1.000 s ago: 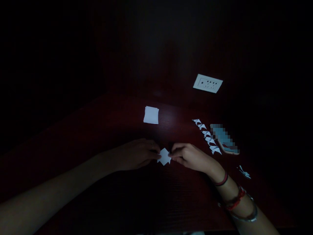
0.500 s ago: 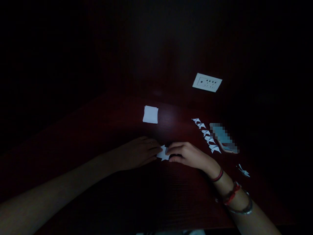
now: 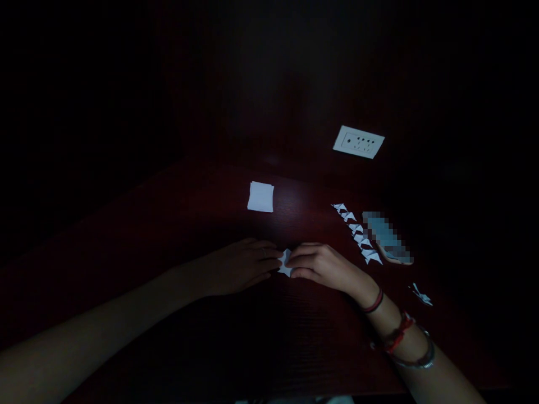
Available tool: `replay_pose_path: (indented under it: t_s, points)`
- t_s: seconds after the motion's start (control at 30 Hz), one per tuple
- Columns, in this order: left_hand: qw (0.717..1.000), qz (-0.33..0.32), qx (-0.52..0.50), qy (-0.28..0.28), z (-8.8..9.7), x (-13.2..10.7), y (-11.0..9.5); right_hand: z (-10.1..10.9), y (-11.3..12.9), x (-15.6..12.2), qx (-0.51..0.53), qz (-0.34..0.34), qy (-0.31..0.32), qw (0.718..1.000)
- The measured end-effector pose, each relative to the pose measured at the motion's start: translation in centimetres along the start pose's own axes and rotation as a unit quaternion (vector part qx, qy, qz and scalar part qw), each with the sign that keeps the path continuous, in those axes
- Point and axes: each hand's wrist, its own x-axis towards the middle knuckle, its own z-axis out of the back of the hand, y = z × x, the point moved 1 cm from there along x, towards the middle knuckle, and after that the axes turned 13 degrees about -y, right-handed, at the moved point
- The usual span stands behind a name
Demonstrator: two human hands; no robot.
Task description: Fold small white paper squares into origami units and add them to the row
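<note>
Bare worktop left of the hands, paper stack just beyond them, folded pieces and phone crowding the right

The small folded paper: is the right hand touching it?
Touching. The head view shows the right hand laying fingers on the folded paper, no gap.

The paper piece is small, white and folded, with angular, pointed edges. It lies low against the dark red table, and only a narrow part shows. The fingertips of the left hand touch its left edge. The fingers of the right hand curl closed over its right side.
</note>
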Motion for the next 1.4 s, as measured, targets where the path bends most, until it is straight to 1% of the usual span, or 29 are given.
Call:
replay_pose_path:
  t_s: [0.17,0.23,0.33,0.47,0.57,0.63,0.73,0.8,0.9,1.13,1.3,1.4]
  points:
    - [1.0,0.002,-0.013,-0.002,0.4,0.2,-0.1,0.3,0.3,0.1,-0.017,0.001,0.01,1.0]
    - [1.0,-0.007,-0.013,0.002,0.5,0.1,-0.1,0.4,0.4,0.1,-0.033,0.006,0.016,0.999]
    - [1.0,-0.02,-0.014,0.016,0.5,0.0,0.1,0.4,0.7,0.2,-0.071,0.02,0.022,0.997]
    - [0.999,-0.008,-0.025,0.027,0.5,0.1,0.1,0.3,1.1,0.4,-0.135,0.039,0.029,0.99]
    - [0.999,-0.005,-0.038,0.028,0.5,0.2,0.1,0.1,1.2,0.3,-0.153,0.04,0.031,0.987]
    - [0.998,-0.003,-0.046,0.03,0.6,0.3,0.1,-0.1,1.1,0.3,-0.129,0.017,0.022,0.991]
    - [0.998,0.005,-0.054,0.034,0.7,0.4,0.0,-0.4,0.8,0.1,-0.049,-0.043,0.0,0.998]
    - [0.998,0.01,-0.053,0.034,0.8,0.4,0.0,-0.6,0.5,0.1,0.003,-0.077,-0.014,0.997]
    - [0.998,0.011,-0.05,0.034,0.9,0.4,0.0,-0.7,0.2,0.2,0.049,-0.099,-0.029,0.993]
    - [0.998,0.009,-0.053,0.031,0.8,0.3,-0.1,-0.6,0.1,0.3,0.094,-0.092,-0.032,0.991]
    - [0.998,0.014,-0.059,0.034,0.9,0.5,-0.1,-1.0,0.1,0.3,0.073,-0.135,-0.058,0.986]
    - [0.998,0.014,-0.057,0.032,1.0,0.6,-0.2,-1.2,0.0,0.4,0.092,-0.166,-0.065,0.98]
